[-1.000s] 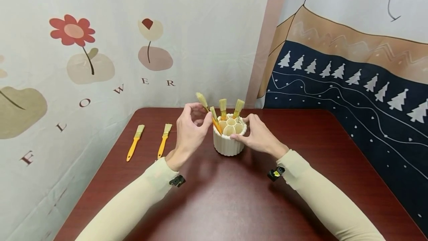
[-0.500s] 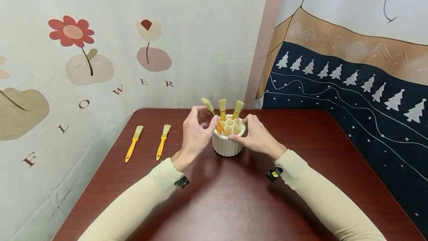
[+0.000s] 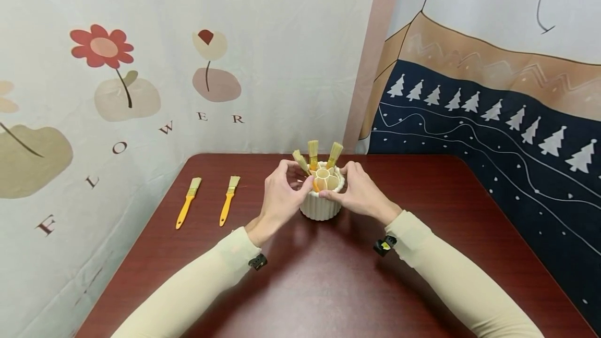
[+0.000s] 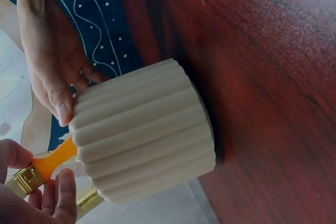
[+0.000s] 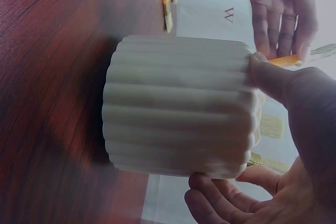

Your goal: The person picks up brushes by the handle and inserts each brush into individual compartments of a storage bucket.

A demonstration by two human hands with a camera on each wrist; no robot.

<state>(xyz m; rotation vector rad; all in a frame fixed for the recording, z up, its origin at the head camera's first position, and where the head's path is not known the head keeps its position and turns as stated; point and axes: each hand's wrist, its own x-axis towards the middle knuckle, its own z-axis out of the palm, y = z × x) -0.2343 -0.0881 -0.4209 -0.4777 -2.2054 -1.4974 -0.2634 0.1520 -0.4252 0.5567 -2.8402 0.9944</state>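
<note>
A cream, ribbed brush holder (image 3: 321,208) with a flower-shaped set of compartments stands upright on the table. My right hand (image 3: 368,192) grips its right side near the rim, thumb in front and fingers behind. Between thumb and fingers, my left hand (image 3: 283,194) pinches a paintbrush with an orange handle (image 4: 56,157) and a gold-coloured ferrule (image 4: 26,181). Bristles up and leaning left, that paintbrush has its handle at the holder's left rim, its lower end hidden inside. Two more paintbrushes, one at the back (image 3: 313,153) and one at back right (image 3: 335,155), stand in the holder.
Two loose paintbrushes, one far left (image 3: 189,202) and one nearer (image 3: 229,201), lie on the dark red table (image 3: 319,280) with bristles pointing away. A printed cloth (image 3: 291,67) hangs behind the table, and a navy tree-patterned one (image 3: 451,119) at right.
My left hand has moved right and down, lowering the pinched paintbrush further into the holder's left side. The right hand keeps its grip on the holder.
</note>
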